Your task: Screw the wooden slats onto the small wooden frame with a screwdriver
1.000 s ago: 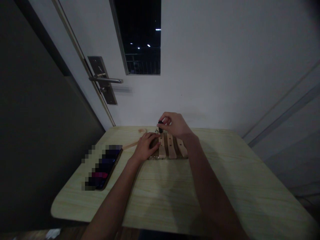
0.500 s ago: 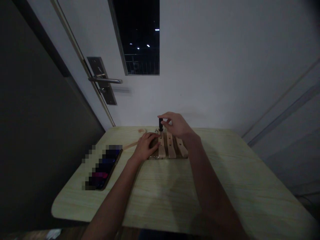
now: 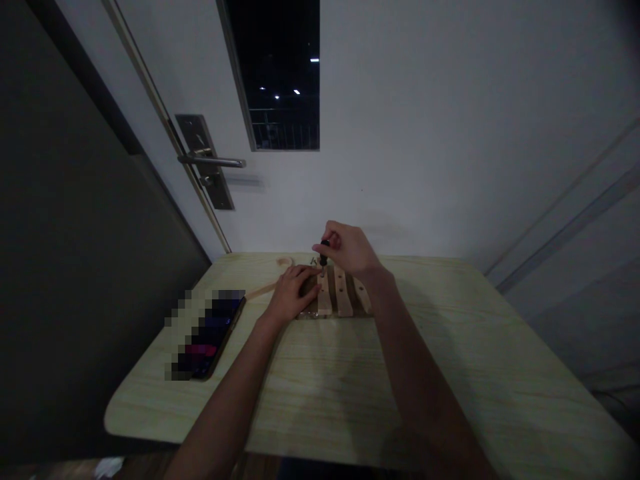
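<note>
In my right hand (image 3: 350, 250) is a small black-handled screwdriver (image 3: 324, 255), pinched between thumb and fingers. It stands nearly upright, its tip at the upper part of a pale wooden piece (image 3: 325, 301). Two more curved wooden pieces with dark holes, one of them the middle piece (image 3: 343, 299), lie side by side to the right on a brownish, shiny-edged base (image 3: 309, 311). My left hand (image 3: 294, 290) rests over the base's left end, thumb and forefinger spread, touching the left wooden piece on both sides of the screwdriver tip.
Several small screws (image 3: 314, 261) lie behind the base. A curved wooden piece (image 3: 285, 262) and a thin wooden strip (image 3: 261, 291) are on the left. A phone (image 3: 220, 337) lies on the table (image 3: 320, 393) at the left, and a white door (image 3: 425, 133) stands behind.
My right hand has turned, its fingers curling round the screwdriver's handle and the thumb now in front. The handle leans slightly differently. My left hand has stayed in place.
</note>
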`<state>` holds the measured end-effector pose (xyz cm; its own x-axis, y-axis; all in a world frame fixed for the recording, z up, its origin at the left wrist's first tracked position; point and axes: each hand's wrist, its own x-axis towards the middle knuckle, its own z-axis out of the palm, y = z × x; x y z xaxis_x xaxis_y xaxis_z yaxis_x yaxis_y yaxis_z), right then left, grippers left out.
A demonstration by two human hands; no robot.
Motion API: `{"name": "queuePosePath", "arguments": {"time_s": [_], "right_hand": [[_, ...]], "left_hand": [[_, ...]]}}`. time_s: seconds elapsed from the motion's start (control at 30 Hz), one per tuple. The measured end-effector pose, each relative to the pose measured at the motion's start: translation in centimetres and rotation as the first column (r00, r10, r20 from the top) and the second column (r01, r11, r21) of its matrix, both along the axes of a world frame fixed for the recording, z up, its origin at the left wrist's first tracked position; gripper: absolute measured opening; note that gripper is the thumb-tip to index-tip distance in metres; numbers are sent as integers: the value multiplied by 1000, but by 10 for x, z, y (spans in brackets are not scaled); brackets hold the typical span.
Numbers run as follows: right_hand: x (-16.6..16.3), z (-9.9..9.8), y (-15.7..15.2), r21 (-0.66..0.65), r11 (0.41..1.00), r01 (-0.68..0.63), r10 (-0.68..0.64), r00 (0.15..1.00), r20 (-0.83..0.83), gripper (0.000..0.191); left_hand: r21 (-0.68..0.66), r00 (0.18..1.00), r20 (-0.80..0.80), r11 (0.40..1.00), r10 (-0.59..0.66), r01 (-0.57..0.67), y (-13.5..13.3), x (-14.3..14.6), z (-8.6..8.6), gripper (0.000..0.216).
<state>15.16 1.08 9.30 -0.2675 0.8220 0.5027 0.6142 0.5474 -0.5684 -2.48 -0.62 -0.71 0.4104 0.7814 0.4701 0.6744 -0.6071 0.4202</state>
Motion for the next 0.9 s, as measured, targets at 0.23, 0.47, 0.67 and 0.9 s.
{"name": "queuePosePath", "arguments": {"time_s": [0.23,0.47,0.67,0.9], "right_hand": [[-4,-2,1,49,999,-9,8,1000,24,26],[-1,-3,2,12,993,-115,115,993,-22,3],[2,-3,0,-23,986,-166,165,985,-40,26],[2,-1,2,-1,995,-97,96,995,-24,12]], "left_hand": [[4,1000,10,1000,-12,12,0,0,0,33],[12,1000,4,1000,-5,4,0,0,-1,33],[5,1000,-5,1000,7,-6,-1,0,-1,32],[2,1000,-4,1000,-3,3,-1,0,0,33]]}}
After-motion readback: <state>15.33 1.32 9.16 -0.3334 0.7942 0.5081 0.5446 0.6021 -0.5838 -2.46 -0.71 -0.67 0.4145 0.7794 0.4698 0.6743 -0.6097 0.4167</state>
